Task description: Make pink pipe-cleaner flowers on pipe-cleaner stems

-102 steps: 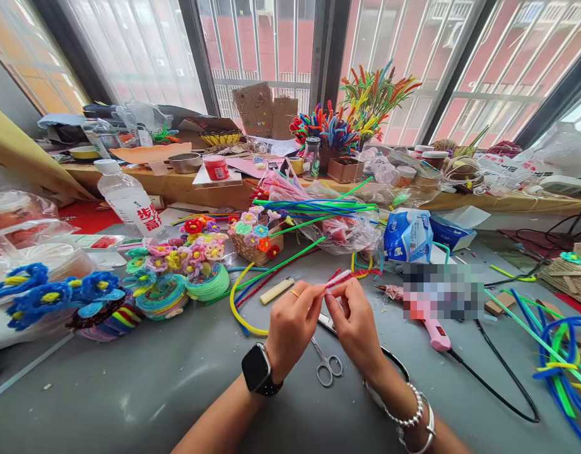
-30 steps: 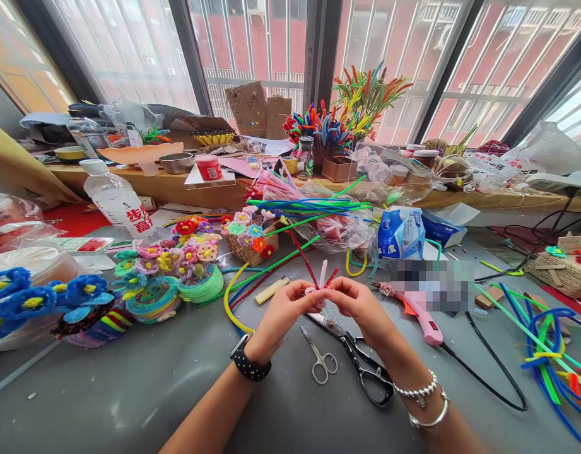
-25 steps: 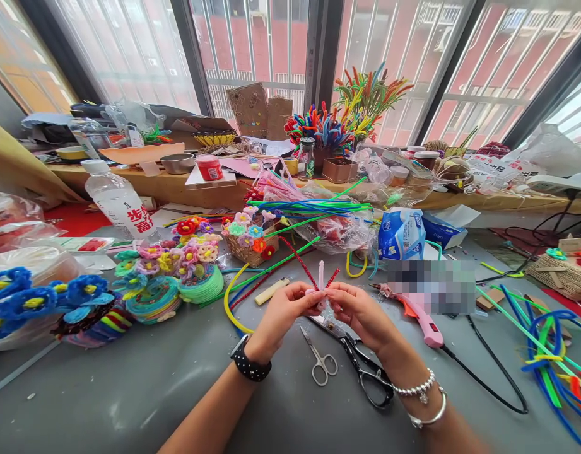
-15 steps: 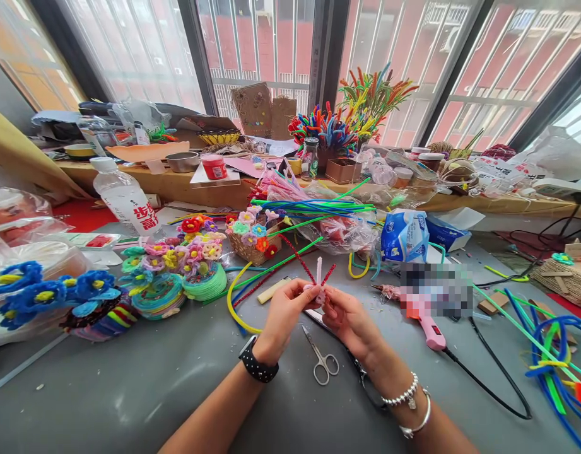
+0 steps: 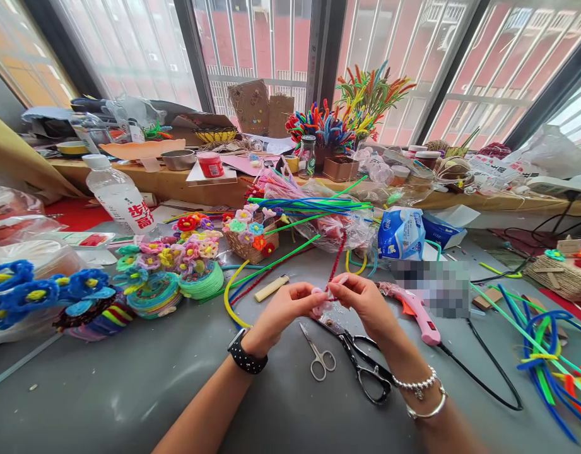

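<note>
Both hands meet over the middle of the table. My left hand [image 5: 290, 308] pinches a small pale pink fuzzy piece [image 5: 320, 302] between thumb and fingers. My right hand [image 5: 359, 299] is closed on the upper end of the same pink piece, its fingertips close to the left ones. A red glittery stem [image 5: 337, 255] rises from between the hands; its lower part is hidden by the fingers. Below the hands lie small silver scissors [image 5: 322, 360] and, to their right, large black-handled scissors [image 5: 366, 362].
A pink glue gun [image 5: 421, 315] with a black cord lies right. Fuzzy flower pots [image 5: 201, 280], a water bottle [image 5: 120, 198] and blue flowers [image 5: 44, 293] stand left. Green and blue stems [image 5: 313, 205] and a blue tissue pack [image 5: 402, 233] lie beyond the hands.
My right hand has turned and moved slightly right and up. The pink piece's upright end is now bent toward the right fingers, and the red stem points more upright. The large scissors show more fully.
</note>
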`<state>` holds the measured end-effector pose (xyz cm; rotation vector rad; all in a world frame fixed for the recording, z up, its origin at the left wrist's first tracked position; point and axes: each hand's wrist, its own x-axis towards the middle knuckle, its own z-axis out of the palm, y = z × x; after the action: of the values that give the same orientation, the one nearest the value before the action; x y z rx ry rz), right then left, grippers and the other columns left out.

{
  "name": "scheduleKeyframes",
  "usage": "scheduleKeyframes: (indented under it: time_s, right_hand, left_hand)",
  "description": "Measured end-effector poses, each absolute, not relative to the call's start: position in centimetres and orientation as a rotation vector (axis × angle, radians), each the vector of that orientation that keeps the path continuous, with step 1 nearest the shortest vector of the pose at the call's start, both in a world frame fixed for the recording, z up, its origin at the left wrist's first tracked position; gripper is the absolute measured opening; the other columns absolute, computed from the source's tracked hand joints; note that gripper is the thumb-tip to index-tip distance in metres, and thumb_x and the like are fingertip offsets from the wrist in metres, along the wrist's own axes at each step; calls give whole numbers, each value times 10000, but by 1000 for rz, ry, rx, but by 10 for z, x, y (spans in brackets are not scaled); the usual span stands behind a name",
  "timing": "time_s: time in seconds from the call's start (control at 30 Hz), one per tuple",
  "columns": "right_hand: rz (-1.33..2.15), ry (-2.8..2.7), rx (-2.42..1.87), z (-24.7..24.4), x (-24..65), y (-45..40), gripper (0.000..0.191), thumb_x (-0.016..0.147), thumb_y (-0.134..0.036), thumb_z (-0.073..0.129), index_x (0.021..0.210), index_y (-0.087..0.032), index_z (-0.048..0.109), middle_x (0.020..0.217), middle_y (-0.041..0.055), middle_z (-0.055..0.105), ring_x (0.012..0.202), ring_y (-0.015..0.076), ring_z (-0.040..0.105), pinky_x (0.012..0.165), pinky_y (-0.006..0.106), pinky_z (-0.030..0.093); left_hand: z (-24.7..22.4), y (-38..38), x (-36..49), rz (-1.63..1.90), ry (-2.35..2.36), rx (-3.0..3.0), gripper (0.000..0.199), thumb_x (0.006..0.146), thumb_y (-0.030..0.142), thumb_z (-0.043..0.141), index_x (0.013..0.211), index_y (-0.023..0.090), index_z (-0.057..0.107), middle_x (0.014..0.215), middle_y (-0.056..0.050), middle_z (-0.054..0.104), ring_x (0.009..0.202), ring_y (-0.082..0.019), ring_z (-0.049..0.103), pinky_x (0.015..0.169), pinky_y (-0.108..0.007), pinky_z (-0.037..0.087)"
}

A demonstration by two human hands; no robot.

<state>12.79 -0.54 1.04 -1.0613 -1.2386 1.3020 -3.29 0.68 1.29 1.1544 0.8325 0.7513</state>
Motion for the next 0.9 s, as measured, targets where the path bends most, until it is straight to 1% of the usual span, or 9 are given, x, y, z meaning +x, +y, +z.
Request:
scheduleKeyframes:
  time_s: [0.13, 0.27, 0.37, 0.43, 0.53, 0.6, 0.73, 0.83, 0.9]
  right_hand:
    - [1317, -1184, -1102, 9, 125, -5, 178, 659, -332, 643, 659, -156, 618, 611, -16, 586, 528, 69, 440, 518, 204, 322]
    - [1309, -1252, -1133, 13, 129, -6, 182, 643, -330, 645, 606, -153, 627, 577, -17, 581, 533, 80, 448, 532, 213, 330]
    - [1330, -1340, -1155, 15, 135, -5, 194, 625, -322, 651, 545, -150, 612, 508, -34, 533, 503, 76, 413, 519, 214, 314]
    - [1439, -1423, -1098, 12, 139, -5, 220, 626, -331, 648, 520, -144, 602, 483, -36, 509, 493, 76, 402, 514, 215, 309]
    - [1627, -1452, -970, 5, 139, -4, 264, 638, -372, 635, 521, -139, 592, 497, -27, 517, 491, 80, 416, 510, 217, 316]
    - [1669, -1404, -956, 0, 136, -3, 288, 635, -402, 634, 527, -139, 584, 509, -23, 523, 487, 80, 420, 506, 219, 319]
    - [1478, -1244, -1081, -1, 135, 0, 272, 657, -421, 616, 626, -151, 607, 546, -29, 521, 509, 78, 423, 525, 214, 335]
    - [1336, -1284, -1124, 7, 141, 0, 222, 655, -334, 647, 821, -189, 628, 765, -2, 597, 660, 101, 497, 630, 225, 385]
    - [1328, -1414, -1080, 13, 144, -2, 237, 635, -284, 672, 853, -203, 633, 855, 13, 610, 752, 125, 521, 687, 241, 399]
  left_hand:
    - [10, 7, -30, 812, 817, 1073, 256, 569, 274, 710, 698, 125, 546, 696, -4, 600, 680, -115, 579, 695, -250, 440]
    - [9, 8, -31, 781, 836, 1067, 278, 552, 245, 720, 720, 129, 531, 672, 5, 598, 653, -115, 591, 660, -251, 456]
    - [11, 8, -34, 636, 785, 1114, 281, 537, 214, 726, 727, 131, 535, 618, 31, 576, 599, -103, 591, 604, -228, 457]
    - [14, 5, -36, 488, 699, 1139, 278, 523, 202, 731, 705, 134, 531, 595, 36, 577, 576, -109, 598, 583, -229, 457]
    - [17, 1, -37, 285, 576, 1168, 261, 525, 208, 728, 674, 136, 527, 606, 13, 612, 573, -127, 612, 580, -239, 459]
    - [17, -1, -36, 240, 548, 1171, 246, 541, 216, 721, 672, 133, 529, 624, -8, 632, 576, -134, 614, 581, -245, 460]
    - [13, 2, -32, 501, 646, 1078, 224, 588, 215, 700, 685, 134, 515, 638, -9, 633, 612, -116, 610, 606, -226, 455]
    - [12, 6, -31, 740, 725, 941, 236, 597, 218, 699, 657, 135, 487, 644, 5, 615, 640, -98, 602, 642, -211, 450]
    - [14, 8, -31, 799, 753, 885, 251, 581, 220, 713, 656, 131, 490, 647, 8, 605, 634, -96, 599, 647, -214, 452]
